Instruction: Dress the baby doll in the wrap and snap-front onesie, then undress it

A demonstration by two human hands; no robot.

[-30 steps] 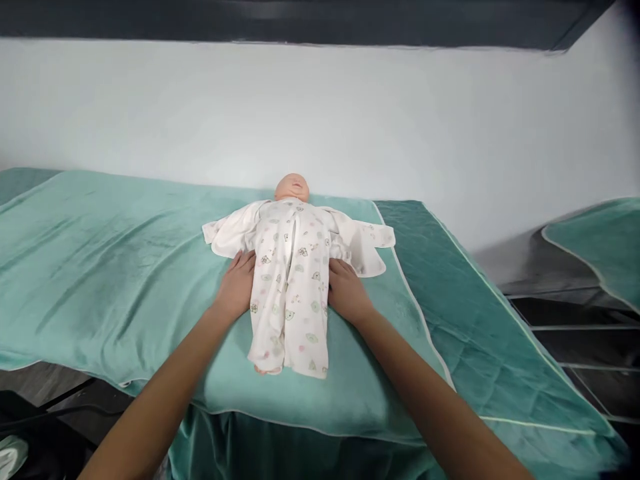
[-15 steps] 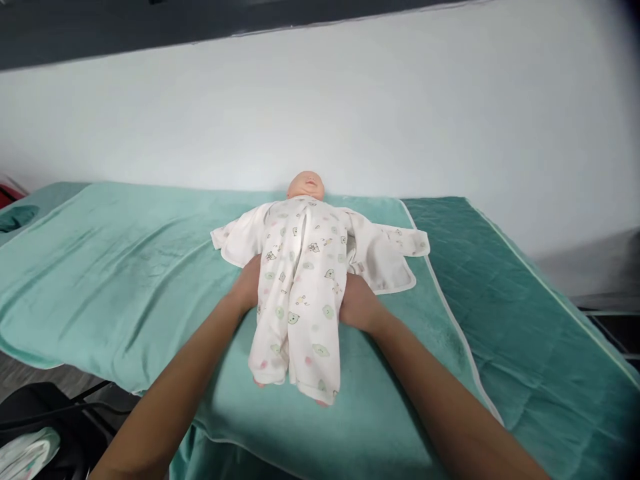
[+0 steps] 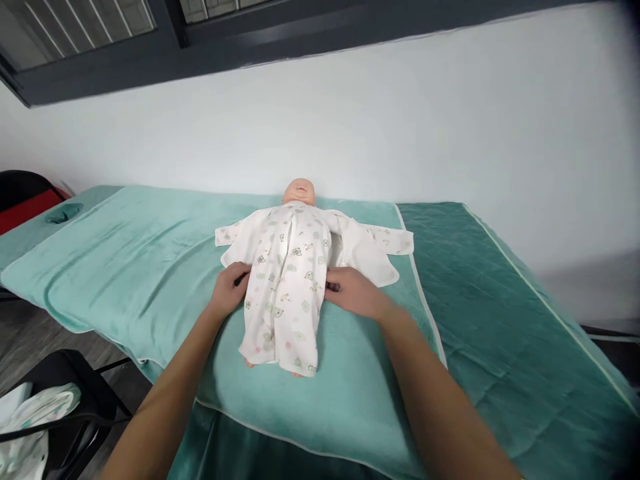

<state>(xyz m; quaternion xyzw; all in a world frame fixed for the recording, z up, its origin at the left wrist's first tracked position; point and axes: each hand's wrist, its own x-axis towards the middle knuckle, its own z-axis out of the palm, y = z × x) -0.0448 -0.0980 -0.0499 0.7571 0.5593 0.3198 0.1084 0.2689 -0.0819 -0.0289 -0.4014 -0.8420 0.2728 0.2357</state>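
Note:
A baby doll (image 3: 300, 190) lies on its back on a green-covered bed, head toward the wall. White printed baby trousers (image 3: 287, 287) stretch from its neck down to its feet, which peek out at the hems. A white baby jacket (image 3: 367, 247) is spread open beneath, its sleeves out to both sides. My left hand (image 3: 231, 288) has its fingers curled at the left edge of the trousers, thumb and fingers closed on the cloth. Opposite it, my right hand (image 3: 354, 291) pinches the right edge; its fingertips are partly hidden.
The light green cover (image 3: 150, 247) lies over a bed beside a darker green quilted cover (image 3: 480, 293). A black chair (image 3: 75, 373) with white folded items (image 3: 45, 407) stands at the lower left. Behind rises a white wall (image 3: 350, 127) under a dark window frame (image 3: 240, 40).
The view has tilted up and shows more window frame. Both hands have drawn outward from beneath the trousers to their side edges, so more of the fingers shows.

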